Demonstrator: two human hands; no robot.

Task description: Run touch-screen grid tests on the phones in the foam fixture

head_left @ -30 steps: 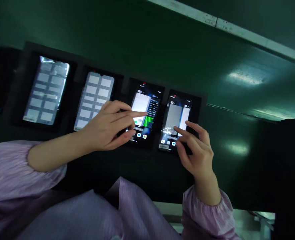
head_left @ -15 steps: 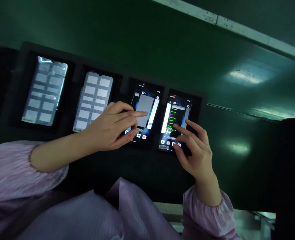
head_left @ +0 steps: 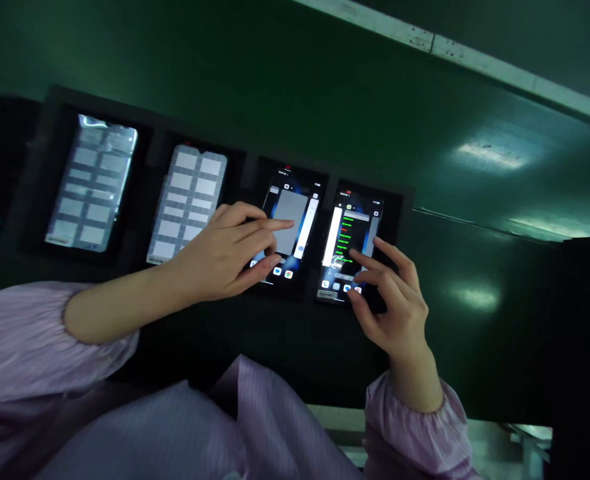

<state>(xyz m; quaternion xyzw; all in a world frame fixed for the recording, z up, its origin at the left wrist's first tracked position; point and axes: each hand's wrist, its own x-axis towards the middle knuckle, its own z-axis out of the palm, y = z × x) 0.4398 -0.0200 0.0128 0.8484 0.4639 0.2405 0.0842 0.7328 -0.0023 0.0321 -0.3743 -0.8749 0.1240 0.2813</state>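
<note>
My left hand reaches over a smartphone whose lit screen shows app cards. Its index finger is stretched out above the grey card, and it holds nothing. Whether the fingertip touches the glass, I cannot tell. Above a second smartphone on the right is my right hand, fingers apart and nothing held. Green and red lines of text show on that screen. Left of these, partly hidden by my left hand, lies another smartphone with a grid of pale boxes. A similar smartphone lies at the far left.
The phones rest in a dark tray on a green tabletop. A pale metal strip crosses the back. A dark block stands at the right, and dark objects lie at the left edge.
The hands keep nearly the same pose. My right hand has shifted very slightly right. Both screens under the hands look unchanged.
</note>
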